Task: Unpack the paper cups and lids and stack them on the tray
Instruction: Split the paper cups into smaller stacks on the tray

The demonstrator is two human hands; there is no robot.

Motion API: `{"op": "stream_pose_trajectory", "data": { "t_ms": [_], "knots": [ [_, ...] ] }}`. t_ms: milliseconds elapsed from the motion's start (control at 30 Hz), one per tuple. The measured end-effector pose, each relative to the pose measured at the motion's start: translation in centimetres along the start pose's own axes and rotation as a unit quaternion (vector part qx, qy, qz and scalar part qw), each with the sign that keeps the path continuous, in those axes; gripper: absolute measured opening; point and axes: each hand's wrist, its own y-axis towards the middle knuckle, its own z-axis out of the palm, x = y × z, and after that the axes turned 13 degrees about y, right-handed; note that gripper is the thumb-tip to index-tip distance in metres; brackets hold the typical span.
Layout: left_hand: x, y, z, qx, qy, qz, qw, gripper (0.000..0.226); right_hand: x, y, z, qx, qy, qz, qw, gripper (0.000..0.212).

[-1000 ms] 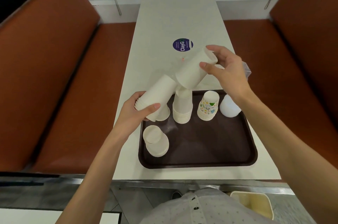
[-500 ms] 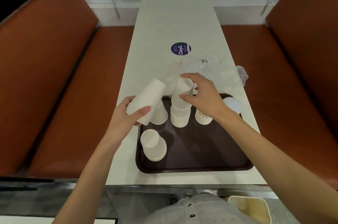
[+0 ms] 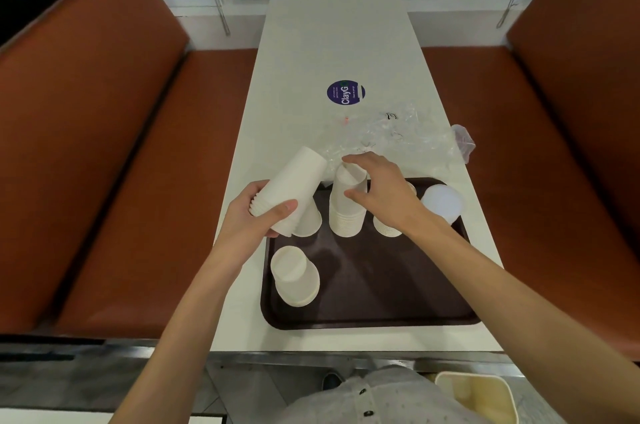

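Left hand (image 3: 258, 221) grips tilted cups (image 3: 294, 186). Right hand (image 3: 384, 197) apparently pinches the top of a stack (image 3: 346, 216) on the tray (image 3: 381, 288).

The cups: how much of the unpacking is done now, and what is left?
Done: the wrap lies empty on the table; several stacks and a lid stand on the tray. In hand: the right hand grips the middle stack at its top; the left hand holds a tilted stack. Left: set the tilted stack down.

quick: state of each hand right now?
Left hand: holds a tilted bundle of nested cups.
Right hand: fingers curled round the top of the middle cup stack on the tray.
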Motion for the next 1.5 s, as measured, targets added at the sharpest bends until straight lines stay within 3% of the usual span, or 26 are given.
{"op": "stream_pose_trajectory", "data": {
  "t_ms": [333, 500, 767, 933, 1067, 1200, 1333, 1500],
  "knots": [
    [-0.7, 0.0, 0.7, 0.016, -0.002, 0.013, 1.0, 0.039, -0.1, 0.0, 0.1, -0.012, 0.013, -0.02, 1.0, 0.068],
    [-1.5, -0.3, 0.9, 0.032, -0.073, 0.007, 0.997, 0.033, 2.4, -1.3, -0.7, -0.133, 0.206, -0.034, 0.969, 0.053],
    [-2.0, -0.4, 1.8, 0.067, -0.023, 0.025, 0.997, 0.059, 4.2, -1.2, -0.8, -0.068, 0.374, 0.027, 0.925, 0.045],
    [-2.3, -0.8, 2.4, 0.088, 0.015, 0.049, 0.995, 0.046, 4.4, -1.6, -0.8, -0.048, 0.396, 0.056, 0.915, 0.037],
    [-2.4, -1.0, 2.3, 0.071, -0.017, 0.047, 0.996, 0.065, 4.4, -1.6, -1.3, -0.081, 0.427, 0.064, 0.899, 0.03],
    [-2.3, -1.1, 1.8, 0.032, -0.027, 0.049, 0.998, 0.051, 4.1, -0.9, -2.6, -0.11, 0.456, 0.064, 0.881, 0.028],
    [-1.8, -1.0, 1.3, 0.022, -0.039, 0.032, 0.998, 0.032, 3.9, -0.5, -4.0, -0.123, 0.429, 0.054, 0.893, 0.029],
    [-1.2, -1.1, 0.7, 0.006, -0.043, 0.026, 0.999, 0.032, 3.4, -0.1, -5.7, -0.176, 0.36, 0.025, 0.916, 0.031]
  ]
}}
